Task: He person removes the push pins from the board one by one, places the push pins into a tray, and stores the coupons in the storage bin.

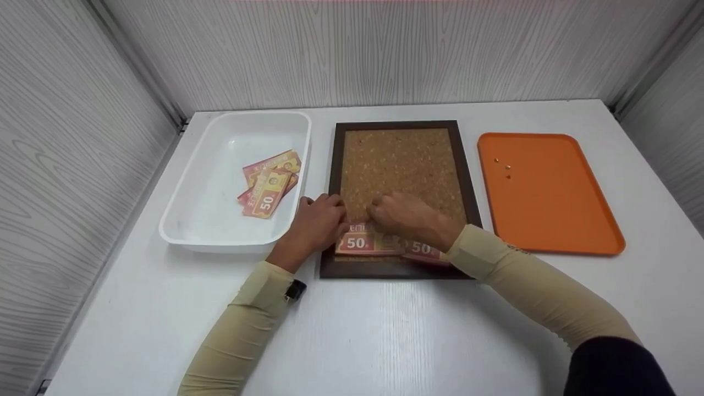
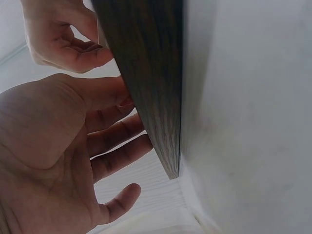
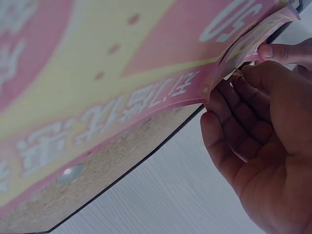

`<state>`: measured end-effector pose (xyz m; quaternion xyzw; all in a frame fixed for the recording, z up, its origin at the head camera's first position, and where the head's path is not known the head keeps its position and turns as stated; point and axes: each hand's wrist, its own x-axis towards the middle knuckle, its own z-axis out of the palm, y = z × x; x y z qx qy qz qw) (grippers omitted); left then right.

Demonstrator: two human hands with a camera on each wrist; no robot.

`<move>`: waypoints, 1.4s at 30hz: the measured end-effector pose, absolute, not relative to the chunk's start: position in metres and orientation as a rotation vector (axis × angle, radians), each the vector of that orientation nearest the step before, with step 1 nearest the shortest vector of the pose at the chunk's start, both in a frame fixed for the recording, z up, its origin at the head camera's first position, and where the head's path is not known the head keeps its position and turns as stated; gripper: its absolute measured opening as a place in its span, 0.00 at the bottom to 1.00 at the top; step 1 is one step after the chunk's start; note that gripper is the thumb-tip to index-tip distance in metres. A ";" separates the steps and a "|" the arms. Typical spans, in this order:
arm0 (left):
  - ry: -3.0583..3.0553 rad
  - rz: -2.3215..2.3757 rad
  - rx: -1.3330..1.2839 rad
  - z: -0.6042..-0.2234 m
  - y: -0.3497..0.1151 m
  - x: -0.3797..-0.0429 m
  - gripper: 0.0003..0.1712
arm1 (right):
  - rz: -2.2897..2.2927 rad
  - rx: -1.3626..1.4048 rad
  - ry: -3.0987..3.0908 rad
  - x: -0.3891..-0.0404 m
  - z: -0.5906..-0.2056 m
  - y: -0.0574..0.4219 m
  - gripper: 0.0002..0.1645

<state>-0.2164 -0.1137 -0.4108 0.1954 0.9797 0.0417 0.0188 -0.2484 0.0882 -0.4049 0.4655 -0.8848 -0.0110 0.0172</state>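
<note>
My right hand [image 1: 404,217] is over the corkboard [image 1: 404,173], at the top edge of a pink and yellow coupon [image 1: 357,243] marked 50. Between its thumb and forefinger it pinches a small gold pushpin [image 3: 237,72], mostly covered by the fingertips. My left hand [image 1: 322,217] reaches over the board's dark frame [image 2: 151,87], and its thumb [image 3: 278,51] presses on the coupon near the corner. A second coupon [image 1: 422,250] lies to the right on the lower part of the cork, partly under my right wrist.
Left of the board stands a white tub [image 1: 190,220] with several overlapping coupons [image 1: 269,190] in it. An orange tray [image 1: 555,203] to the right bears 3 small pins [image 1: 507,167]. Pale wood-grain panels [image 1: 385,55] close off the back and sides of the table.
</note>
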 end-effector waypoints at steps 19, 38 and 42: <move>3.013 0.270 0.543 -0.403 -0.119 -0.213 0.15 | 0.127 1.351 -2.750 -0.252 -0.394 0.105 0.10; 3.140 0.384 0.483 -0.385 -0.127 -0.214 0.16 | 0.270 1.117 -2.858 -0.261 -0.367 0.124 0.13; 3.167 0.410 0.467 -0.383 -0.130 -0.215 0.17 | 0.305 1.088 -2.845 -0.265 -0.364 0.129 0.12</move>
